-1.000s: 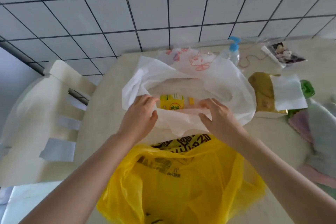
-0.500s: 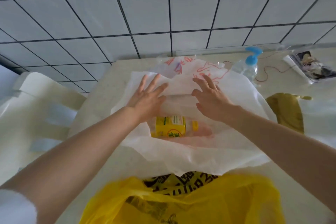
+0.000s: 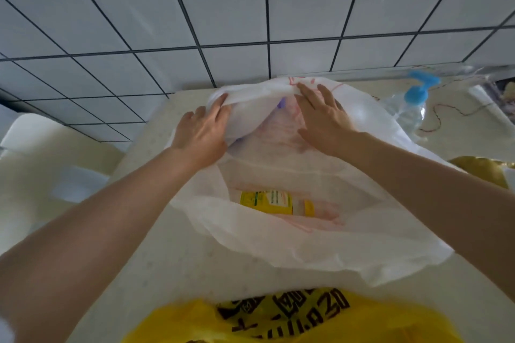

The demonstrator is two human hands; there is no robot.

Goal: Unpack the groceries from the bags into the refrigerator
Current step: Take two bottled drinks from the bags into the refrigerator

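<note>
Left hand [image 3: 199, 136] pinches the far rim of the thin white plastic bag [image 3: 348, 245] while the flat, unclenched right hand [image 3: 323, 117] spreads it, the yellow-labelled bottle [image 3: 274, 202] lying inside; tugging harder may tear the film

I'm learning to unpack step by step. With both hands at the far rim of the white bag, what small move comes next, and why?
Probably reach the right hand down for the yellow bottle. The white bag already gapes, the bottle lies exposed inside it, and the left hand grips the far rim, enough to keep it open.
</note>
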